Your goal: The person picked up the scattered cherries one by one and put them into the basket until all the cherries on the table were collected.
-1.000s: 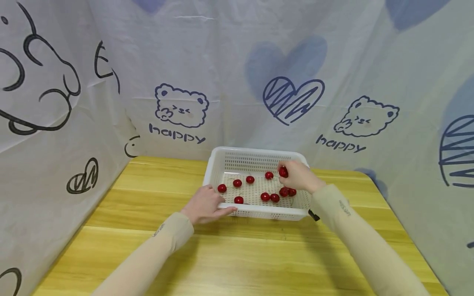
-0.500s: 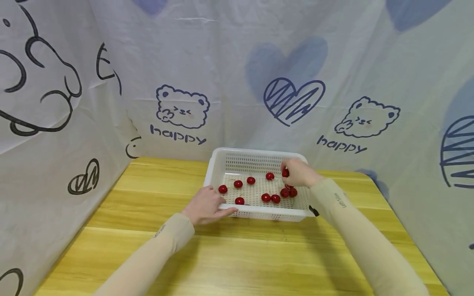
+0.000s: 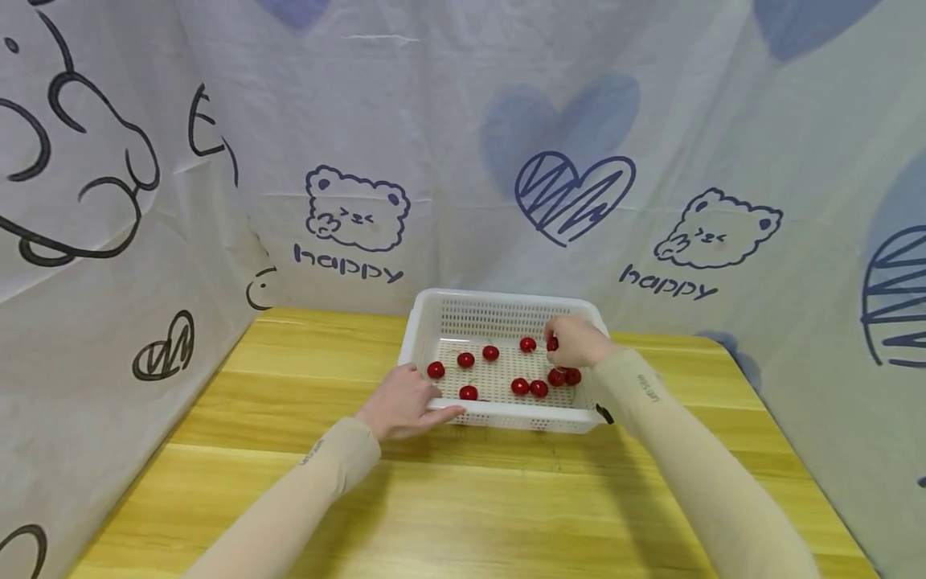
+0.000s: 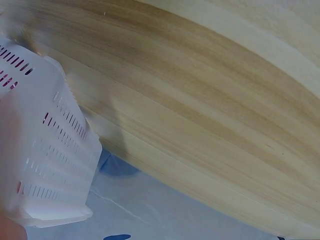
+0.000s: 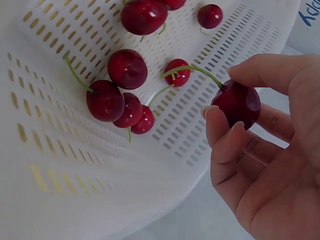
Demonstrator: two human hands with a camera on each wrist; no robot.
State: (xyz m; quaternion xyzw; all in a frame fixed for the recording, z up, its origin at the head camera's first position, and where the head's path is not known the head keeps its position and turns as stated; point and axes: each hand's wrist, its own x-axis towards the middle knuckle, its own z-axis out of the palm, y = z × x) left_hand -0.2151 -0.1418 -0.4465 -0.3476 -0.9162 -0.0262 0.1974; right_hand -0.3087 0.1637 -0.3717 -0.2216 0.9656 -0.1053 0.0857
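Observation:
A white slotted plastic basket (image 3: 506,301) stands on the wooden table with several red cherries (image 3: 490,353) spread over its floor. At its front left corner my left hand (image 3: 407,402) grips the rim, thumb lying along the front. The left wrist view has the basket's outer wall (image 4: 55,145) at its left edge, and only a blurred bit of that hand. Over the basket's right part, my right hand (image 3: 577,341) holds one cherry (image 5: 237,104) between thumb and fingers, its green stem pointing away from the palm. Beneath that hand, some cherries (image 5: 104,101) sit close together.
The wooden table (image 3: 463,498) extends in front of the basket and to both sides. A white printed cloth (image 3: 448,145) hangs close behind the basket and along the sides. A small black piece (image 3: 604,413) shows by the right cuff.
My right hand, still holding the cherry, has shifted slightly right, then back left and a little lower. My left hand has stayed on the basket's corner.

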